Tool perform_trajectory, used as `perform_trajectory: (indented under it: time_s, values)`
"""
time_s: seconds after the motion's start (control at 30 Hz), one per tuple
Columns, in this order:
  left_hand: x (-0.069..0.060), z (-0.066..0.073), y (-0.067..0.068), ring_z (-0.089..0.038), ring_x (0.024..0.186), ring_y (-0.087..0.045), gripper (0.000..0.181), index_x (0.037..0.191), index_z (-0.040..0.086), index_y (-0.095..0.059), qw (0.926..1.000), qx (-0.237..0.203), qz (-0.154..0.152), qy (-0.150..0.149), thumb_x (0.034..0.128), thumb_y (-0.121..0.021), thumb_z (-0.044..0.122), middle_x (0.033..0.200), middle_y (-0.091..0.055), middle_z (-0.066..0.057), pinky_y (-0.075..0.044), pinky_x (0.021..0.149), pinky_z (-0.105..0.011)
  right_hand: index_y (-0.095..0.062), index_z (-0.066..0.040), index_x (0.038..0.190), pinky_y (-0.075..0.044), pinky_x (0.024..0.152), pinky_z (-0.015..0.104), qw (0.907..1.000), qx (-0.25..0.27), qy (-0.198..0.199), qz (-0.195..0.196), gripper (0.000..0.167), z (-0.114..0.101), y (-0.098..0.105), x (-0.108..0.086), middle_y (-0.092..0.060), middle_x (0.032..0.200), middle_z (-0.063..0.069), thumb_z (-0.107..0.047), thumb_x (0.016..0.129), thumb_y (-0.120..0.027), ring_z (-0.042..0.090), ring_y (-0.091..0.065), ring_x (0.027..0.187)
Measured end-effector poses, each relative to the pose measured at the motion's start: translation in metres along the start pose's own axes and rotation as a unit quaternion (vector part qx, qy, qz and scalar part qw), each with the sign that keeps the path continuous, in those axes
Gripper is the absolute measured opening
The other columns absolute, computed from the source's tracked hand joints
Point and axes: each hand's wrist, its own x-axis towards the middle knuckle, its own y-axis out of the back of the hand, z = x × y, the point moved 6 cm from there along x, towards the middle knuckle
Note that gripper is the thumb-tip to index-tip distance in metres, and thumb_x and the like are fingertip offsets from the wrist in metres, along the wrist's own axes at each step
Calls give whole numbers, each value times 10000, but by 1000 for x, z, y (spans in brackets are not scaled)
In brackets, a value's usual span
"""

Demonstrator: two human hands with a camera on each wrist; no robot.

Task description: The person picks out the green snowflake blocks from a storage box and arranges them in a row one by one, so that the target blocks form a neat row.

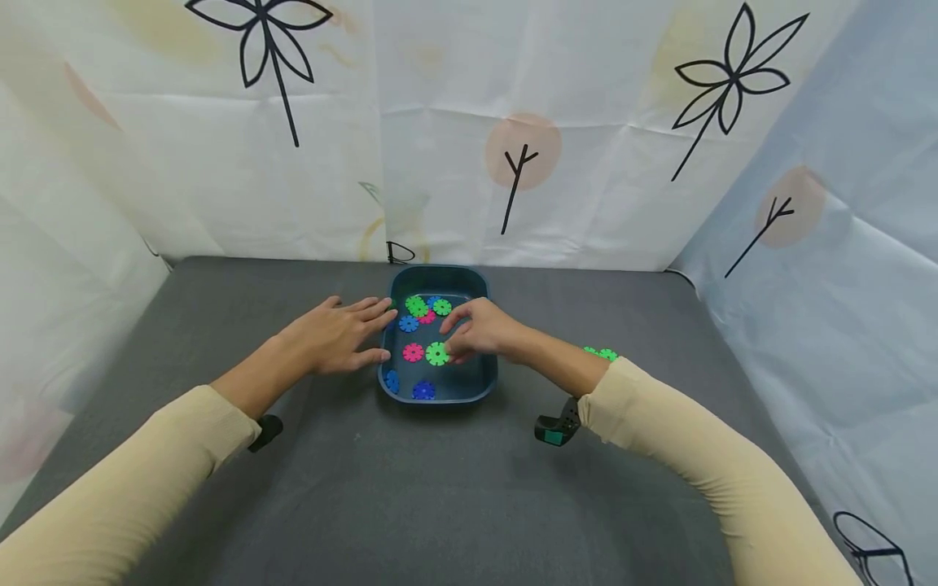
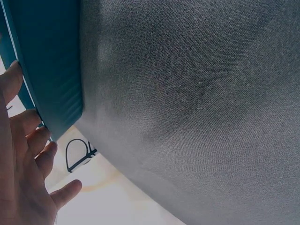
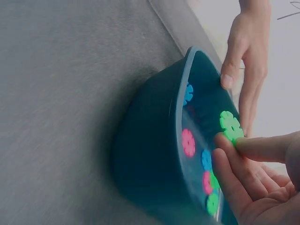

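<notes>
A dark blue plastic bin (image 1: 472, 384) stands on the grey table with several notched plastic discs inside. My right hand (image 1: 487, 327) is over the bin, pinching a green notched disc (image 3: 230, 126) between thumb and fingertips. Inside lie a pink disc (image 1: 414, 352), blue discs (image 1: 409, 324) and green discs (image 1: 416, 305), some overlapping. Another blue disc (image 1: 423, 391) sits near the front wall. With fingers extended, my left hand (image 1: 333, 335) touches the bin's left rim; in the left wrist view its fingertips (image 2: 33, 117) rest at that edge.
More green discs (image 1: 607, 355) lie on the table (image 1: 440, 496) beyond my right forearm, partly hidden by it. A patterned white curtain (image 1: 440, 187) hangs behind the table's far edge and along both sides. Dark wrist devices (image 1: 558, 427) hang below my cuffs.
</notes>
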Motion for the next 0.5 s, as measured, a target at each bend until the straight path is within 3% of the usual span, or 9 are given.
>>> perform_trajectory:
  time_s: [0.23, 0.5]
  values:
    - [0, 1, 1, -358, 1457, -310, 732, 1538, 38, -357, 10000, 67, 7, -27, 999, -518, 507, 1590, -317, -180, -283, 1084, -676, -613, 97, 1166, -580, 831, 445, 9990, -28, 275, 351, 291, 10, 38, -33, -747, 915, 170, -14, 909, -694, 374, -720, 889]
    - [0, 3, 2, -359, 1463, -298, 723, 1542, 40, -349, 10000, 14, -35, -3, 1007, -511, 498, 1595, -307, -179, -266, 1090, -681, -585, 126, 1177, -585, 813, 417, 9956, -303, 351, 809, 317, 27, 91, -70, -729, 1003, 226, -32, 920, -681, 220, -724, 803]
